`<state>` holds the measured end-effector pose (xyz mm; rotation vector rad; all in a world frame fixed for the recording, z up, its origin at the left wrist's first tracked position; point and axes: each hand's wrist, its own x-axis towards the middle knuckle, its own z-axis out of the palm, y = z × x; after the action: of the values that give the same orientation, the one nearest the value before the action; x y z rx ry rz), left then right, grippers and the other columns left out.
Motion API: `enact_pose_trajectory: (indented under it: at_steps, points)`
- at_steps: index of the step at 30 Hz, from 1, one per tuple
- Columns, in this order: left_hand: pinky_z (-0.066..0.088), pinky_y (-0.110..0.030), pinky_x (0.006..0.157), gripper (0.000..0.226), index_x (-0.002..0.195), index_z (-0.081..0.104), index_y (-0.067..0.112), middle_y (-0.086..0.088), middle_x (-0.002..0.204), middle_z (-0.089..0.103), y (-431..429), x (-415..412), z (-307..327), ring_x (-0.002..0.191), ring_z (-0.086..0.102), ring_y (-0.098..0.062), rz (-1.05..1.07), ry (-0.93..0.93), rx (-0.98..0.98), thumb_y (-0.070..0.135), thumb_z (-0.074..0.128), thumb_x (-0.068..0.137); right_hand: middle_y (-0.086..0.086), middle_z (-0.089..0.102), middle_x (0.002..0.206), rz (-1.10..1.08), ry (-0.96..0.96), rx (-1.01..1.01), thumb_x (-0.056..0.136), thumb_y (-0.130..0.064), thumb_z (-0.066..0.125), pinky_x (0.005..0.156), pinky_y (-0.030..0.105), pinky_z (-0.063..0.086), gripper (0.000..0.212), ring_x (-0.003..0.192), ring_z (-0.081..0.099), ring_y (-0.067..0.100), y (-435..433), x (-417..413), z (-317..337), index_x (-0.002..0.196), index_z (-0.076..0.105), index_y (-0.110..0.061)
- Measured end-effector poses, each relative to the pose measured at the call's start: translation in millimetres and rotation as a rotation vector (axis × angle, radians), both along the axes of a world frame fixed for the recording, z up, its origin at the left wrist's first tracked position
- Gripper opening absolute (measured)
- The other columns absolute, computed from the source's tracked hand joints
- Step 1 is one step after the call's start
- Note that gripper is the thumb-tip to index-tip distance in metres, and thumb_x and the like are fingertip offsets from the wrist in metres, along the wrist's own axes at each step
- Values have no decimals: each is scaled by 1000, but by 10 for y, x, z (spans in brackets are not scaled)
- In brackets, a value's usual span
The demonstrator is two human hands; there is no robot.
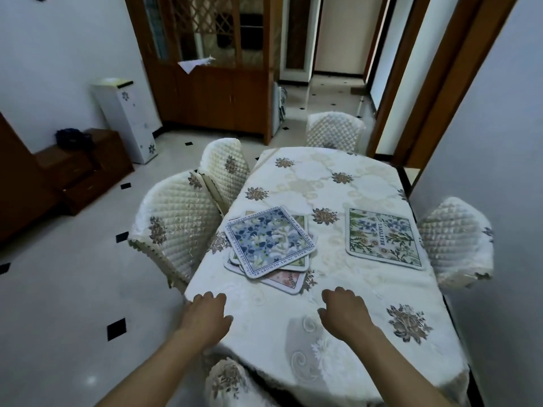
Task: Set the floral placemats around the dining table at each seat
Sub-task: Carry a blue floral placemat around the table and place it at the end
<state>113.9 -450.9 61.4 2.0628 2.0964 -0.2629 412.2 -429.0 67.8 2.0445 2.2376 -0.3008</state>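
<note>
A loose stack of floral placemats lies on the left half of the dining table; the top one is blue-flowered with a lettered border. One green-and-blue floral placemat lies flat alone by the right-hand seat. My left hand hovers at the table's near-left edge, palm down, fingers loosely curled and holding nothing. Over the near middle of the white cloth, short of the stack, my right hand is likewise palm down and holds nothing.
Quilted white chairs ring the table: two on the left, one at the far end, one on the right, one right below me. A wooden cabinet and a white unit stand beyond.
</note>
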Motion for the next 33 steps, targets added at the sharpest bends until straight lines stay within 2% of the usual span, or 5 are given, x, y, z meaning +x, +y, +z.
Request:
enact_pose_trajectory:
  at_steps: [10,16,23,29,33]
  points:
    - [45,-37,78,28,105,53,17,-6,106,62,1019,-237,-368,100,60,-28,18,-127,49,42,47,93,6,59,117,-39,17,-67,92,-38,50,90,38,43,32,111,54,29,765,-429,-373,117,56,-20]
    - [42,-33,68,30,116,50,15,-8,108,65,2091,-421,-821,97,62,-30,89,-425,-31,33,51,92,9,59,117,-209,-10,-111,91,-32,49,87,36,43,29,109,56,31,1309,-798,-476,114,57,-17]
    - [50,-42,86,40,124,49,15,-14,122,59,2905,-503,-1194,107,60,-35,226,-600,-214,33,51,88,9,60,114,-352,-53,-152,91,-33,50,85,36,44,28,106,57,31,1532,-1061,-527,113,56,-16]
    - [42,-43,80,42,120,40,4,-22,122,59,3104,-420,-1372,111,58,-42,402,-646,-222,17,58,85,9,61,112,-429,-51,-183,90,-27,50,84,36,43,23,104,57,30,1639,-1147,-589,109,56,-14]
    - [49,-47,82,45,119,40,1,-26,117,61,3156,-399,-1399,106,59,-45,507,-766,-132,13,63,83,10,62,110,-447,-30,-198,90,-28,50,82,36,43,15,103,58,31,1672,-1182,-616,99,53,-16]
